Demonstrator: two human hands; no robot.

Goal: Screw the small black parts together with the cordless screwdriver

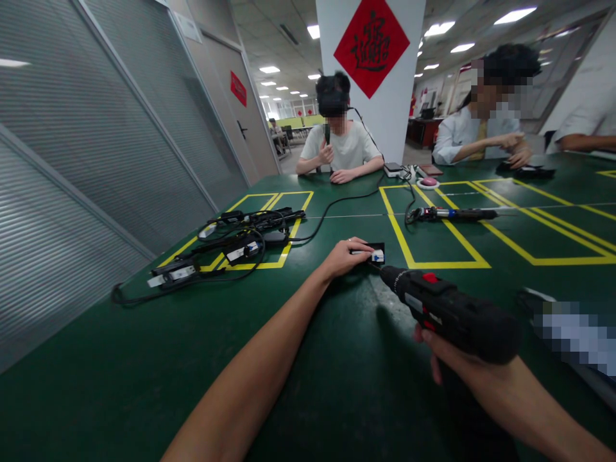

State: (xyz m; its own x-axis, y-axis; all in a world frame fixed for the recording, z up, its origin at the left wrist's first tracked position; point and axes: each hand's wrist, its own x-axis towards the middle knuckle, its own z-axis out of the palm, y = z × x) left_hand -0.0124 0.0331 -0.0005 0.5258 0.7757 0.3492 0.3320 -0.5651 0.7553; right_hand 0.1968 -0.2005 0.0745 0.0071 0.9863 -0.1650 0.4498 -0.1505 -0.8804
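left hand [345,255] pins small black part [375,254] flat on green table [144,359], fingers closed over it. right hand [450,359] grips black power screwdriver [447,311], bit tip at the part.

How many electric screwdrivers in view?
2. One screwdriver is in the right hand, tip at the small black part under the left hand; the second screwdriver lies across a yellow line beyond. Others may be hidden.

Head-worn view, forward-down, close over hands [344,256]
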